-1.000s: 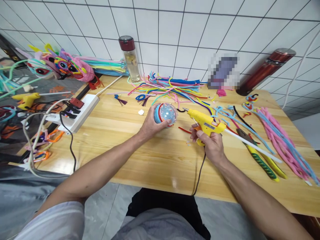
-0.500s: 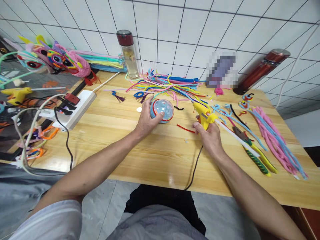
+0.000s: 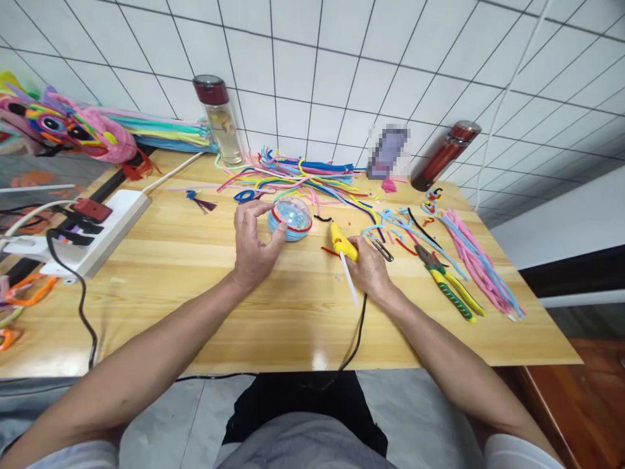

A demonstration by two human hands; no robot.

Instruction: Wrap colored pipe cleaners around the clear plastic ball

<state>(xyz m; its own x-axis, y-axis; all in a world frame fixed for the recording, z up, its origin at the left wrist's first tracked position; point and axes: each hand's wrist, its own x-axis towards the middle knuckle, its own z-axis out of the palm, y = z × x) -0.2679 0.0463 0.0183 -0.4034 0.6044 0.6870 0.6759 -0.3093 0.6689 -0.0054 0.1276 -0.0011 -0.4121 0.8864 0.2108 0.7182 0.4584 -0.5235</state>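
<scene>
Tabletop (image 3: 273, 332): right hand (image 3: 372, 266) grips glue gun (image 3: 344, 245) pointing wallward; left hand (image 3: 254, 246), spread, touches ball (image 3: 291, 220).

The left forearm (image 3: 180, 339) slants inward from the lower left, carrying the left hand (image 3: 251, 251) near the middle of the view, its thumb (image 3: 276, 240) held apart from the arched fingers (image 3: 251, 212). The right forearm (image 3: 434, 339) angles in from the lower right, and the right hand (image 3: 371, 268) is curled in a grip (its fingers are largely hidden). Both wrists (image 3: 390, 296) look nearly straight.
</scene>
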